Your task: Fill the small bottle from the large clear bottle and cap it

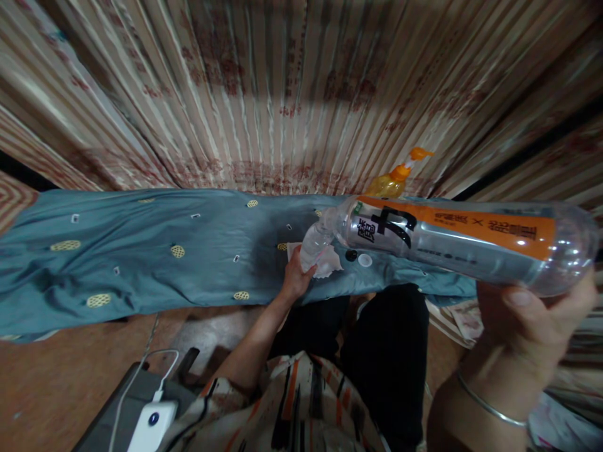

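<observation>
My right hand [522, 326] grips a large clear plastic bottle [452, 238] with an orange and black label, tipped on its side with its mouth pointing left. That mouth meets the top of a small clear bottle [315, 246], which my left hand [296, 276] holds upright over a white tissue [330, 260] on the blue cloth [141, 257]. A black cap [351, 255] and a white cap [365, 259] lie on the cloth just right of the tissue.
A yellow bottle with an orange spout [393, 179] stands behind the large bottle, against a striped curtain [282, 94]. A white device with a cable [153, 424] rests on a grey object at the lower left. Brown floor lies below the cloth.
</observation>
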`<state>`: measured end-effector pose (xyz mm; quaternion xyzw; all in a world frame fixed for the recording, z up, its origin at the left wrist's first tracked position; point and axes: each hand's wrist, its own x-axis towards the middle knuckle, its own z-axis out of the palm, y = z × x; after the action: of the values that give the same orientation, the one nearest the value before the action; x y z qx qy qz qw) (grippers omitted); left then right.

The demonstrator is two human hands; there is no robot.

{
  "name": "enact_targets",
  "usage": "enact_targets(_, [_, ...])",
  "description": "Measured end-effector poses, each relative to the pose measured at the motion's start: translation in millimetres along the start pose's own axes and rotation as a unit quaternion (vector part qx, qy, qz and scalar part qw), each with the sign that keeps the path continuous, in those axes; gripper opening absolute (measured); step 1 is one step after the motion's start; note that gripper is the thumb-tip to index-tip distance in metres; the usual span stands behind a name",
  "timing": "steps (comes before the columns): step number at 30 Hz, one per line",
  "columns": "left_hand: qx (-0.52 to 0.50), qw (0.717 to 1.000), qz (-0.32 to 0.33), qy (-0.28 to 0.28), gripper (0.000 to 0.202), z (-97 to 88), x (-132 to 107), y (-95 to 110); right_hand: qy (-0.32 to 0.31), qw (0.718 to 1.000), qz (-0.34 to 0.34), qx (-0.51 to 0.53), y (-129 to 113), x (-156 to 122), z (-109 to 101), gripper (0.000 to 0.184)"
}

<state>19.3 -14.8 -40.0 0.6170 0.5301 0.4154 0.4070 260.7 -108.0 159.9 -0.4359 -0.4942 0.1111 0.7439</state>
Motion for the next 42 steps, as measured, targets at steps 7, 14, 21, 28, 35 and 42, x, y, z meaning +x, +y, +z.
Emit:
enact_targets(7, [-0.001, 1.000, 0.001, 0.001, 0.060, -0.6, 0.2, 0.7, -0.010, 1.000, 0.000, -0.009, -2.1, 1.7, 1.8, 0.067])
enact_targets(14, [0.002, 1.000, 0.000, -0.004, 0.060, -2.2, 0.1, 2.7, -0.008, 1.000, 0.005, -0.011, 0.0, 2.2, -2.1, 0.070])
enact_targets(21, [0.002, 1.000, -0.007, 0.000, 0.060, -1.0, 1.0, 0.9, -0.025, 1.000, -0.003, -0.013, 0.5, 1.9, -4.5, 0.072])
enact_targets(28, [-0.004, 1.000, 0.008, 0.001, 0.059, -0.3, 0.6, -1.0, -0.016, 1.000, -0.001, -0.012, 0.6, 1.5, -4.0, 0.077])
enact_targets(35, [0.004, 1.000, 0.004, -0.005, 0.061, -0.9, 1.2, -0.4, -0.025, 0.999, -0.007, -0.019, 1.0, 2.2, -4.7, 0.083])
enact_targets(42, [-0.001, 1.000, 0.004, 0.001, 0.061, -0.5, 0.9, -0.9, -0.016, 1.000, 0.000, -0.014, -2.7, 1.3, -1.9, 0.078])
